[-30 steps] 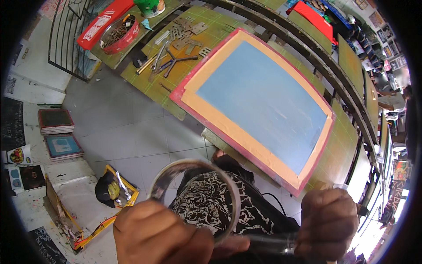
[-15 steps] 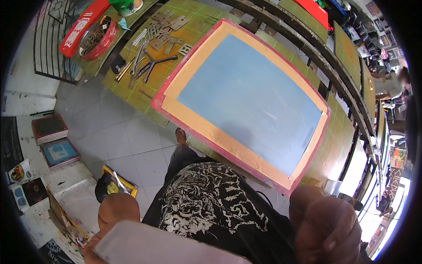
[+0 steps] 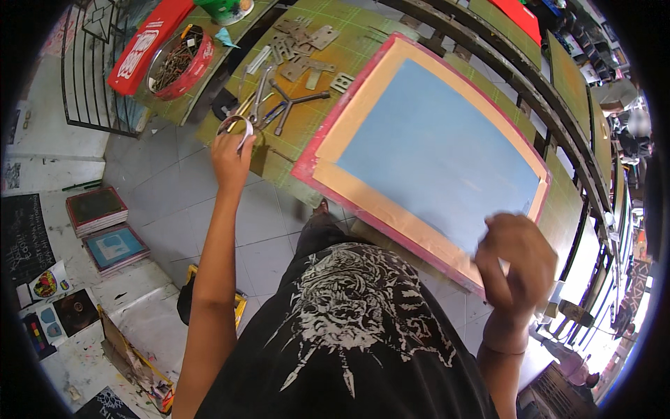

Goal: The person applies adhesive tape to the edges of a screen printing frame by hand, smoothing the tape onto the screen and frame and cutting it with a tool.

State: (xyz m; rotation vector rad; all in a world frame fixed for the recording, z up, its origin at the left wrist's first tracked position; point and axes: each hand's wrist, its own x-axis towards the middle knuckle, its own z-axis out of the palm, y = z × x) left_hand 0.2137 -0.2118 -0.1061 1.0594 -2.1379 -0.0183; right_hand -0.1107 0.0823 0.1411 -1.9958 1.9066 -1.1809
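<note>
My left hand [image 3: 231,162] is stretched forward over the table's near left edge, closed on a roll of tape [image 3: 248,128], a pale ring seen at a slant. Over the near right corner of a silkscreen frame [image 3: 323,137] hovers my right hand [image 3: 525,269], blurred, its fingers curled in; what they hold, if anything, cannot be made out. The frame is red, with tan tape [image 3: 382,193] lining the border of its blue mesh [image 3: 433,133]. Beyond the left hand lie a three-armed wrench [image 3: 287,105] and other hand tools.
Metal hinges and plates [image 3: 300,66] are spread on the green table [image 3: 363,15]. At far left stands a red tin [image 3: 199,78] of small metal parts. Smaller screens [image 3: 115,244] are stacked on the left. Dark rails [image 3: 502,73] run behind the frame.
My left hand has gone from low near my body to forward over the table edge. The right hand has risen toward the frame. The pale strip close to the camera is out of view.
</note>
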